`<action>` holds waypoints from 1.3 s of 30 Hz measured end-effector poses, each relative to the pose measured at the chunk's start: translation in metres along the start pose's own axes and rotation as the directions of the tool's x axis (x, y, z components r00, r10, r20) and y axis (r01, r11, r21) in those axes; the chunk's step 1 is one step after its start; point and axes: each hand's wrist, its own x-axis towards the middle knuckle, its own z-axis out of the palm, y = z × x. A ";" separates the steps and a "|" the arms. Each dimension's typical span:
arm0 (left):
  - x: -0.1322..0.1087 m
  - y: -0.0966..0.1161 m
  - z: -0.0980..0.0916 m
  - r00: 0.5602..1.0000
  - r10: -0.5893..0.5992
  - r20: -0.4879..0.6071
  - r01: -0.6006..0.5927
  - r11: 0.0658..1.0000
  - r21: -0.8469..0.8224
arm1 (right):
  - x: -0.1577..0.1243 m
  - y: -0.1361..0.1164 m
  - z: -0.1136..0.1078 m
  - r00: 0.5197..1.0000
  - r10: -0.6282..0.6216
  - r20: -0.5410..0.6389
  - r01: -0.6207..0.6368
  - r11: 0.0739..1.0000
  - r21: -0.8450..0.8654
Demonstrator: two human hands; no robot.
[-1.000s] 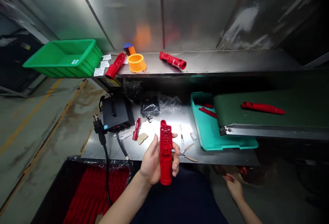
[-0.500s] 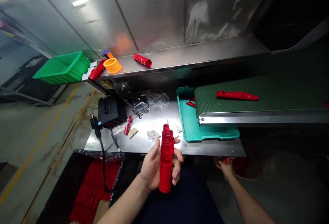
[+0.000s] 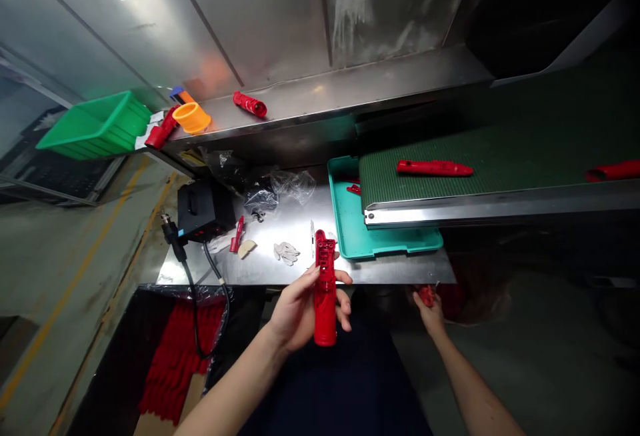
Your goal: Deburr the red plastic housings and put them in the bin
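My left hand [image 3: 294,311] is wrapped round a long red plastic housing [image 3: 325,313], held upright over the table's front edge. The housing's open side faces me and shows ribs and slots in its upper half; the lower half is a smooth round barrel. Lower right, just below the table edge, my right hand [image 3: 432,318] has its fingers closed on a small red plastic part [image 3: 427,295]. The exact shape of that part is hard to make out. A dark area with a clear bag and more red parts [image 3: 457,289] lies beside this hand.
A green conveyor belt [image 3: 520,163] carries red housings above a teal tray [image 3: 380,248]. On the metal table [image 3: 295,276] lie a knife [image 3: 313,239], a glove [image 3: 287,253] and a black box [image 3: 205,209] with a cable. A bin of red parts [image 3: 180,349] stands lower left.
The view has shifted right, bringing more of a second red housing on the belt into sight. My right hand has come up slightly, with the small red part now plainly visible in its fingers.
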 end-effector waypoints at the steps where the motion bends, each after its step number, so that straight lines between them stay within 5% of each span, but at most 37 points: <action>1: 0.002 -0.003 -0.001 0.999 0.012 -0.040 -0.009 0.997 0.073 | -0.004 -0.005 -0.006 0.999 -0.031 0.033 0.030 0.999 0.011; 5: 0.008 -0.014 -0.016 0.987 0.043 -0.153 0.025 0.908 0.419 | -0.033 -0.027 -0.037 0.945 -0.193 0.263 0.181 0.981 0.071; 9: 0.011 -0.028 -0.036 0.981 0.089 -0.171 0.073 0.651 0.755 | -0.071 -0.056 -0.061 0.760 -0.333 0.558 0.336 0.936 0.102; 13: 0.011 -0.044 -0.047 0.996 0.014 -0.083 0.072 0.385 0.920 | -0.095 -0.084 -0.065 0.613 -0.380 0.693 0.470 0.880 0.067; 18: 0.010 -0.052 -0.051 0.997 -0.076 -0.025 0.038 0.164 0.986 | -0.089 -0.095 -0.078 0.611 -0.387 0.691 0.543 0.840 -0.010; 24: 0.010 -0.046 -0.063 0.996 -0.084 -0.027 0.031 0.040 0.999 | -0.083 -0.084 -0.089 0.643 -0.375 0.668 0.515 0.857 -0.014; 27: 0.011 -0.045 -0.068 0.997 -0.081 -0.006 0.009 0.043 0.999 | -0.091 -0.069 -0.084 0.674 -0.359 0.646 0.457 0.889 0.017; 29: 0.012 -0.046 -0.070 0.998 -0.070 0.004 0.000 0.068 0.998 | -0.093 -0.055 -0.078 0.749 -0.338 0.570 0.389 0.920 0.033; 32: 0.013 -0.046 -0.071 1.000 -0.027 -0.008 0.011 0.119 0.993 | -0.087 -0.030 -0.064 0.923 -0.251 0.292 0.241 0.968 0.069; 34: 0.013 -0.043 -0.068 0.998 0.041 -0.054 0.045 0.183 0.982 | -0.076 -0.014 -0.051 0.990 -0.134 0.051 0.127 0.983 0.131; 36: 0.011 -0.038 -0.064 0.983 0.107 -0.151 0.102 0.365 0.925 | -0.059 -0.003 -0.034 0.992 0.005 -0.122 0.023 0.974 0.225; 39: 0.006 -0.029 -0.052 0.961 0.044 -0.274 0.152 0.743 0.652 | -0.028 0.003 -0.008 0.965 0.175 -0.194 -0.093 0.924 0.370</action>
